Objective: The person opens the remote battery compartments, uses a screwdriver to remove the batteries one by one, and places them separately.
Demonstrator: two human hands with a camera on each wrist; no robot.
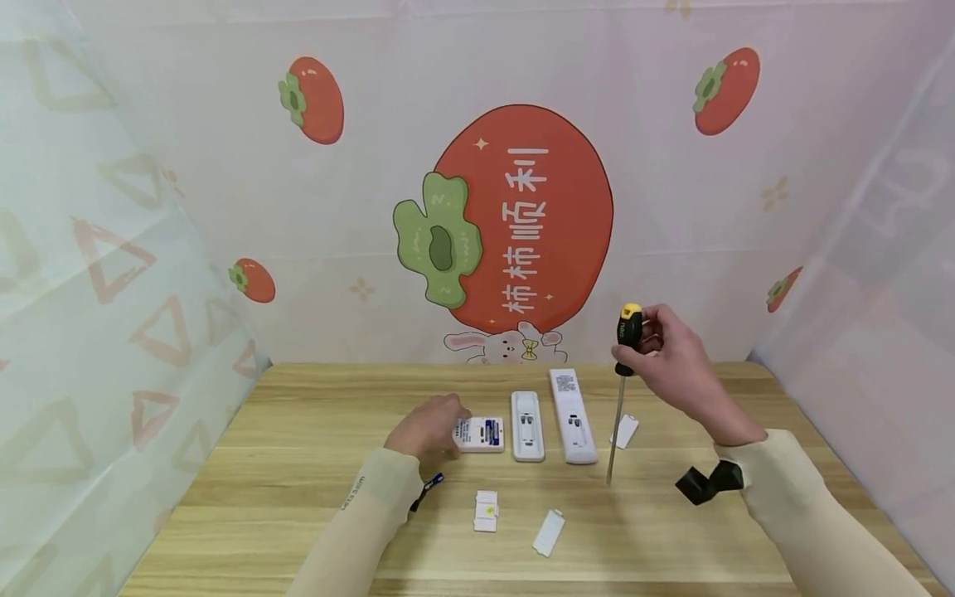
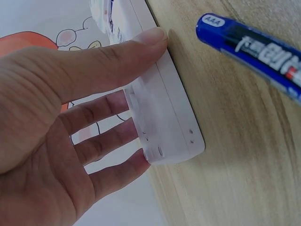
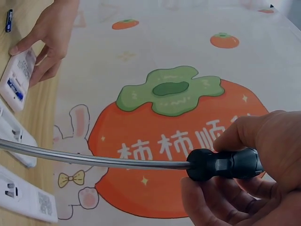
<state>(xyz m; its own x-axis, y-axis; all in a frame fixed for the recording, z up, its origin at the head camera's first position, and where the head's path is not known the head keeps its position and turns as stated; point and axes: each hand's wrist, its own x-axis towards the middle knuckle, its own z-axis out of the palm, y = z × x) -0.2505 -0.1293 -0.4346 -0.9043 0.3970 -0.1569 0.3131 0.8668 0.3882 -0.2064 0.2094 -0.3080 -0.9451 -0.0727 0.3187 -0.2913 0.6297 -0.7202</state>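
Note:
My left hand [image 1: 427,424] grips the left end of a small white remote control [image 1: 467,445], thumb on one long side and fingers on the other. The remote lies back up, its compartment uncovered, with blue batteries [image 1: 492,432] inside. Beside the left cuff lies a blue AAA battery [image 2: 254,52]. On the right, my right hand [image 1: 677,369] holds a screwdriver by its black and yellow handle [image 1: 629,330]. The long metal shaft [image 1: 618,427] points down toward the tabletop; whether its tip touches the wood I cannot tell.
Between the hands lie a white remote [image 1: 528,452] and a longer white remote [image 1: 580,448], both with uncovered compartments. Loose covers lie about: one with a yellow mark [image 1: 487,512], another [image 1: 549,533] in front, a third [image 1: 628,431] behind the shaft. A black object [image 1: 697,486] sits by the right cuff.

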